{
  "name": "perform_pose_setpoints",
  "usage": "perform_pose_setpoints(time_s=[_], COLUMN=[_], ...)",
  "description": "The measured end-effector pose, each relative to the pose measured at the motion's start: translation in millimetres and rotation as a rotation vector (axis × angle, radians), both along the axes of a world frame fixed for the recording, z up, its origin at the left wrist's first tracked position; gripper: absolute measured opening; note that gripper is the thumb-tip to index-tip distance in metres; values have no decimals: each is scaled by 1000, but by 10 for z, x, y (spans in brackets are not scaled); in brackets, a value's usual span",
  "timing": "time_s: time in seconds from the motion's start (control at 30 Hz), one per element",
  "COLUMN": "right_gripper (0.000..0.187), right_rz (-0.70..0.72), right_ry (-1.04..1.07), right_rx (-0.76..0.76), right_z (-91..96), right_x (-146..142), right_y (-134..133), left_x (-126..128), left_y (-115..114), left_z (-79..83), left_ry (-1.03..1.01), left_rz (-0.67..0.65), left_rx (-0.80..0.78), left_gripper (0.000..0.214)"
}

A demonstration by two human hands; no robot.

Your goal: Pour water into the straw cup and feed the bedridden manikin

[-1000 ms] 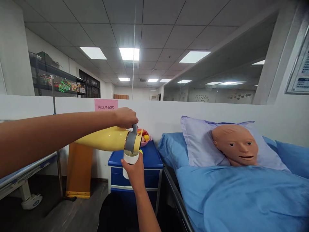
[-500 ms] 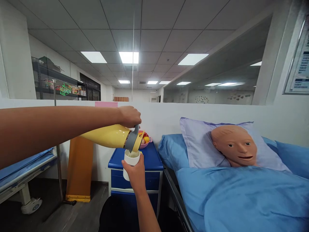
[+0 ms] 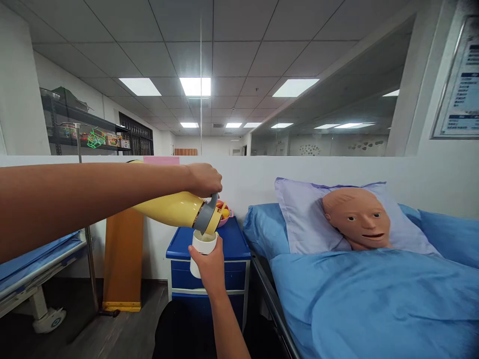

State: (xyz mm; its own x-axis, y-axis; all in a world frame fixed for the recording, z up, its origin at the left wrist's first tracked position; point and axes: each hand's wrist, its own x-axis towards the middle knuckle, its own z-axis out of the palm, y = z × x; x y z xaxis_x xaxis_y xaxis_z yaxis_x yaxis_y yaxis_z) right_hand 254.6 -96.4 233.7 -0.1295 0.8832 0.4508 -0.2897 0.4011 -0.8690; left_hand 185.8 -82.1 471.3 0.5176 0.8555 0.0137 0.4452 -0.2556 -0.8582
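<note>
- Fingers of the left hand (image 3: 204,180) gripped the flask (image 3: 170,209) by its handle (image 3: 214,200).
- The right hand (image 3: 210,263) clasped the cup (image 3: 205,245).
- The flask (yellow) tilted down at the cup's mouth.

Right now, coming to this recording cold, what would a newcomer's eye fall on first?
Probably the glossy yellow rounded flask, just left of centre, tilted by the left hand with its mouth over the white cylindrical cup in the right hand. Next, perhaps, the smooth moulded mannequin head at the right, lying on a pale lilac fabric pillow.
</note>
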Motion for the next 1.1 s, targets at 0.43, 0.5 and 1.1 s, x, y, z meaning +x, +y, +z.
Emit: perform_pose_setpoints(time_s=[0.43,0.5,1.1], right_gripper=[53,55,53], right_rz=[-45,-25,-42], right_ry=[29,30,14], right_rx=[14,11,36], right_z=[-35,-30,53], right_x=[-30,-13,-31], right_y=[11,15,-35], left_x=[100,97,155], left_y=[-23,-24,-78], left_z=[9,5,31], left_ry=[59,66,82], left_rz=[16,21,33], left_rx=[-14,-21,-22], left_gripper=[23,22,19])
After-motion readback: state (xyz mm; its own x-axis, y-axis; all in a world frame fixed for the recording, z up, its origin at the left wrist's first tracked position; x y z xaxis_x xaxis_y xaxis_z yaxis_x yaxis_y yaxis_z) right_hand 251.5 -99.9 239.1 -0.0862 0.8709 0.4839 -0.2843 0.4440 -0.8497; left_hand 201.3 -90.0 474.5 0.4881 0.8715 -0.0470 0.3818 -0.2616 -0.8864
